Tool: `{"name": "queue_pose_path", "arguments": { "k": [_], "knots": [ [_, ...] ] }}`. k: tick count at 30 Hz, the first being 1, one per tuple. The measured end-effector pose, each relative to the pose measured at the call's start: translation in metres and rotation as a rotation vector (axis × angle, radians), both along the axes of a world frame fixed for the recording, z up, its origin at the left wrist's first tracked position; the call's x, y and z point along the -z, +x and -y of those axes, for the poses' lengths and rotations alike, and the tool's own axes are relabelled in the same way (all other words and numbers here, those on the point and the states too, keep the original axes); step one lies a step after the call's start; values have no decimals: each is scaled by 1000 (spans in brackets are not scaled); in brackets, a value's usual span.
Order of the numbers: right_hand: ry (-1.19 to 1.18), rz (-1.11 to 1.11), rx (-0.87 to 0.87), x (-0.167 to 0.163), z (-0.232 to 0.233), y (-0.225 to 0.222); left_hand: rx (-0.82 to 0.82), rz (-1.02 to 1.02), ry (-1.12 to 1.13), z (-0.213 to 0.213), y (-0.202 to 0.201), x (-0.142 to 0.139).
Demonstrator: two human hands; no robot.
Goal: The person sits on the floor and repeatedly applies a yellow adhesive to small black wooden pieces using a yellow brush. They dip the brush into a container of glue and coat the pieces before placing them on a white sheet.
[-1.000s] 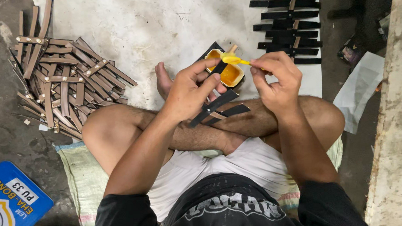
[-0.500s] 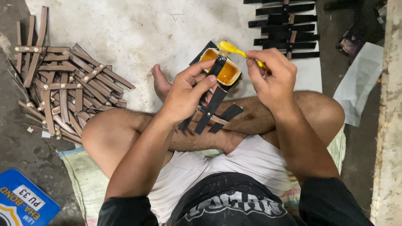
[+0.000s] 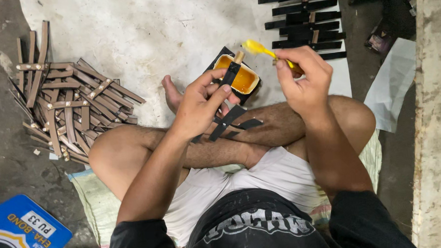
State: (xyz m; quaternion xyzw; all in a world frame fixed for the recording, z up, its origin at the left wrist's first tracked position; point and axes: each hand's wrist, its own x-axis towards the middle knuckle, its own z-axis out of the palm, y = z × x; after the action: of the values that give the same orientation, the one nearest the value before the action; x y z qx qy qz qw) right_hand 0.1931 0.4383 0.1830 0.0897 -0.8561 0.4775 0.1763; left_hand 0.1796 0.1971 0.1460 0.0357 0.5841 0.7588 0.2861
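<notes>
A big heap of brown crossed straps (image 3: 66, 106) lies untouched at your left; a row of black glued straps (image 3: 303, 23) lies finished ahead. Your left hand (image 3: 199, 102) pinches one black crossed strap piece (image 3: 230, 116) over the tub of amber glue (image 3: 237, 78); your right hand (image 3: 305, 78) grips a yellow toothbrush (image 3: 264, 50).

The straps (image 3: 228, 116) in the left hand (image 3: 198, 105) look like matt black leather or leatherlike sheet. The brush (image 3: 264, 51) in the right hand (image 3: 305, 78) is glossy yellow plastic. The glue (image 3: 243, 79) shines wet amber. The pile (image 3: 63, 108) looks matt brown. The floor (image 3: 142, 38) is rough, stained concrete.
</notes>
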Motion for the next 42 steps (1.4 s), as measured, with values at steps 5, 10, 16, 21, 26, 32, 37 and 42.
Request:
{"name": "queue_pose_path", "arguments": {
  "k": [5,10,16,21,26,32,37,42],
  "knots": [
    [172,-136,-134,-2,6,2,-32,-10,-61,2,0,4],
    [253,-119,-122,-5,10,0,-83,15,17,4,-1,11],
    [170,-79,-111,0,11,3,-90,11,59,5,0,12],
    [-122,166,-75,15,7,1,-63,48,112,1,2,10],
    [-525,455,-300,32,-1,13,-175,176,207,1,-4,9],
    [-471,439,-181,47,9,22,-15,-163,72,0,3,11],
    [-517,267,-118,19,9,11,-130,40,-7,1,-3,10],
    [47,14,-133,1,7,1,-83,-21,-80,6,-3,5]
  ]
}}
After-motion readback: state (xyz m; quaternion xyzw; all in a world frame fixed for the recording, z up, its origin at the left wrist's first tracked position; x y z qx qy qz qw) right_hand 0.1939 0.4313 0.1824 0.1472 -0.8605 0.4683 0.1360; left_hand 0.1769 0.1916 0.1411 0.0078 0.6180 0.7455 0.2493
